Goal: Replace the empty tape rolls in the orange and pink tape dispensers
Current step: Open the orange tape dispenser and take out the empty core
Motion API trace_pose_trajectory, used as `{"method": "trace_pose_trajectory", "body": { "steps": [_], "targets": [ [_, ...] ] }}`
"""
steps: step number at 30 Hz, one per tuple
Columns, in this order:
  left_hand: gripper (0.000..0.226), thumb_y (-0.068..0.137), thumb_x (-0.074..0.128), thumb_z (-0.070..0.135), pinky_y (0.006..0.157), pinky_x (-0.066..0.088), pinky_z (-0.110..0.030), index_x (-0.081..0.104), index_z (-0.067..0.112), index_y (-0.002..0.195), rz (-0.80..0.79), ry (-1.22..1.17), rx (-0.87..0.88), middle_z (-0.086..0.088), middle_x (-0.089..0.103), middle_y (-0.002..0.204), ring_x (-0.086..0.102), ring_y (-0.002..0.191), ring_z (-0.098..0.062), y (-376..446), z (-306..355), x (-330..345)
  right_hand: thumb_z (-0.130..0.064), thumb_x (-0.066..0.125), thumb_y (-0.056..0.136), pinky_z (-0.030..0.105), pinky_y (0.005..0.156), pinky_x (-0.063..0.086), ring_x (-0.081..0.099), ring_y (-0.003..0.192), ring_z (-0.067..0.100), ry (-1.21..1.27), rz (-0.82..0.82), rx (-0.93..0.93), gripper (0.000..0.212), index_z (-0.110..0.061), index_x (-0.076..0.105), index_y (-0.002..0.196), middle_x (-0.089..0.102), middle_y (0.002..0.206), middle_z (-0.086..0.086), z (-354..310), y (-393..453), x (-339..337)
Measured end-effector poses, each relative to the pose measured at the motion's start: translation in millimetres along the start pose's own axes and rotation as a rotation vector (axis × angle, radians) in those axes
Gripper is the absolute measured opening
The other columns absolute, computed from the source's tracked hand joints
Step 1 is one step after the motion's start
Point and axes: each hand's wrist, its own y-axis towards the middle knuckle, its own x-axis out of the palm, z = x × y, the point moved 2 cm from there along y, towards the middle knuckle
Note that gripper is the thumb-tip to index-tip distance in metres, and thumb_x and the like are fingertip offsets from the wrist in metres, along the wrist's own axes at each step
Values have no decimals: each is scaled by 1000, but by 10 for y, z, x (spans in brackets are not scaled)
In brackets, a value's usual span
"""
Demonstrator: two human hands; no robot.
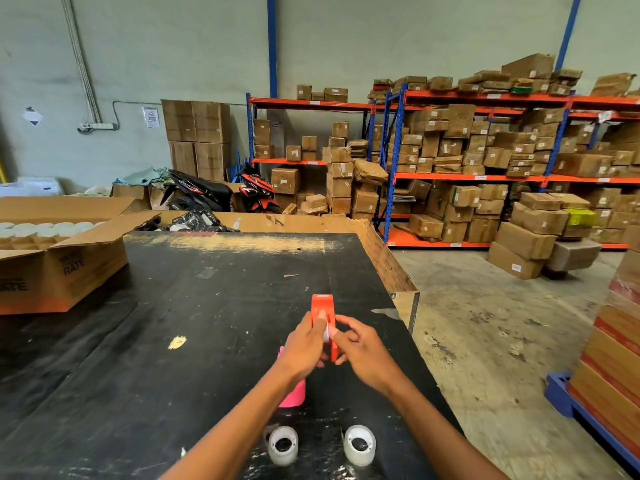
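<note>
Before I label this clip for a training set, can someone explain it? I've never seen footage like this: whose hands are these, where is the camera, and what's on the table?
There is no machine here. A person wears a wide-angle camera on the head, looking forward and down, so the single picture shows their own bare arms reaching out over a black worktable in a warehouse. The left hand and right hand both hold the orange tape dispenser, upright; the right fingers work at something white on it. Under the left forearm lies the pink tape dispenser, mostly hidden. Nearest the person lie two clear tape rolls. At the left stands an open cardboard box; shelves of cartons fill the background.
</note>
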Motion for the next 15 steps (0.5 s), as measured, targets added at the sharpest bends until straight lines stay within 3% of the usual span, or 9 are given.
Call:
{"method": "trace_pose_trajectory", "body": {
  "steps": [4,6,8,12,15],
  "targets": [
    [30,99,31,35,57,46,-31,50,11,97,141,-97,-89,-7,54,79,53,60,-17,92,-20,-243,-27,57,94,22,55,50,59,66,14,148,71,75,12,-23,67,101,67,78,9,-45,-28,-122],
    [27,99,33,32,60,49,-32,50,12,106,159,-193,-143,-7,53,79,54,63,-18,114,-53,-417,-32,64,88,22,57,45,54,54,7,-102,104,126,11,-24,70,85,66,66,0,111,-12,-230],
    [24,99,34,28,64,52,-33,50,13,108,137,-303,-219,-10,55,81,57,67,-21,79,-79,-522,-41,67,80,27,65,49,60,56,7,-375,104,185,24,-18,72,76,73,72,-2,321,-3,-228],
    [21,94,37,23,62,50,-34,53,9,94,93,-451,-315,-14,59,77,61,65,-23,-64,-79,-488,-48,63,80,33,66,46,66,79,26,-617,78,258,38,-11,71,84,73,92,10,611,-13,13],
    [22,93,39,23,63,49,-33,55,9,87,78,-486,-343,-14,60,75,62,64,-24,-180,-84,-443,-54,56,85,31,67,39,64,93,30,-737,118,236,45,-11,66,97,67,104,12,632,-36,109]
  ]
}}
